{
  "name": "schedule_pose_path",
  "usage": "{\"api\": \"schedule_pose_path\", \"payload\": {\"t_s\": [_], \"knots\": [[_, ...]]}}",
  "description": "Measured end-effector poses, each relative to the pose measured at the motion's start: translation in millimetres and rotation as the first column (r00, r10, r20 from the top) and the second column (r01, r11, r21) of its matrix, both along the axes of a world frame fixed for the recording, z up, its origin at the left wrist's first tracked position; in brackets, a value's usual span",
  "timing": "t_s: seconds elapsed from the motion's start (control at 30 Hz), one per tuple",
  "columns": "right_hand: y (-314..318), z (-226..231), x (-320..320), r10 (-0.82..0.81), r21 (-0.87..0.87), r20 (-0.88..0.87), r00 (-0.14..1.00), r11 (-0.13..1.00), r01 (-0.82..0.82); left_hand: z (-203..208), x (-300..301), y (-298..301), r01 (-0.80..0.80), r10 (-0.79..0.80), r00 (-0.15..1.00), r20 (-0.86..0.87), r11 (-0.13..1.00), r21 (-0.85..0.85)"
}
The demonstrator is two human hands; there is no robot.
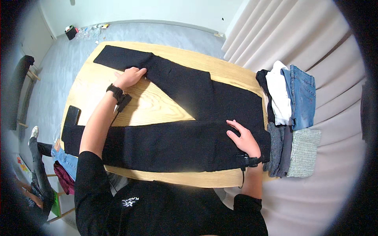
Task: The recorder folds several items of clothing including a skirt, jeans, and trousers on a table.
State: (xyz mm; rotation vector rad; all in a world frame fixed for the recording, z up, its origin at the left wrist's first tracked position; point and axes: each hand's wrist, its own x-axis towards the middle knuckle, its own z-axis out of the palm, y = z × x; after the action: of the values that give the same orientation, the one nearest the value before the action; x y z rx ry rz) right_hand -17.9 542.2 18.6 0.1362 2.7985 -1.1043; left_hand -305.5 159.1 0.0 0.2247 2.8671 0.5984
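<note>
Black trousers lie spread over a pale wooden table, with the waist end at the right and both legs running left. The far leg angles up toward the table's back left, leaving a wedge of bare wood between the legs. At the inner edge of this far leg, my left hand is closed on the cloth, its fingertips partly hidden by the fabric. My right hand rests on the trousers near the waist end, palm down with fingers stretched out and apart. Both wrists wear black strapped devices with cables.
Folded clothes stand along the right: blue jeans, a white garment and a grey knit. A dark phone lies at the table's left edge. Pale curtains hang behind. Another person's leg shows at far left.
</note>
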Motion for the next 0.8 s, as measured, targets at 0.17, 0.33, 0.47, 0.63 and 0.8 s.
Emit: {"api": "schedule_pose_path", "payload": {"t_s": [0.17,0.33,0.47,0.63,0.8], "knots": [[-3.6,12.4,-8.6,-0.001,0.101,0.039,0.999,0.995,-0.003,8.9,8.3,-27.0,-0.069,0.018,0.98,0.199,0.965,0.253],[5.6,9.5,-18.7,0.006,0.117,0.048,0.999,0.993,-0.011,6.2,14.9,-57.8,-0.29,0.08,0.947,0.31,0.622,0.727],[3.9,1.8,-23.9,0.049,0.208,0.011,0.999,0.977,-0.051,-27.3,-10.6,-96.7,-0.279,-0.004,0.954,0.299,0.352,0.893],[6.7,-6.5,-17.4,0.049,0.211,0.014,0.999,0.976,-0.051,-28.7,-5.4,-88.1,-0.291,0.12,0.952,0.282,0.065,0.955],[1.6,-3.5,-11.3,0.058,0.238,0.024,0.998,0.969,-0.062,-23.7,8.2,-99.6,-0.35,0.141,0.932,0.333,0.124,0.928]]}}
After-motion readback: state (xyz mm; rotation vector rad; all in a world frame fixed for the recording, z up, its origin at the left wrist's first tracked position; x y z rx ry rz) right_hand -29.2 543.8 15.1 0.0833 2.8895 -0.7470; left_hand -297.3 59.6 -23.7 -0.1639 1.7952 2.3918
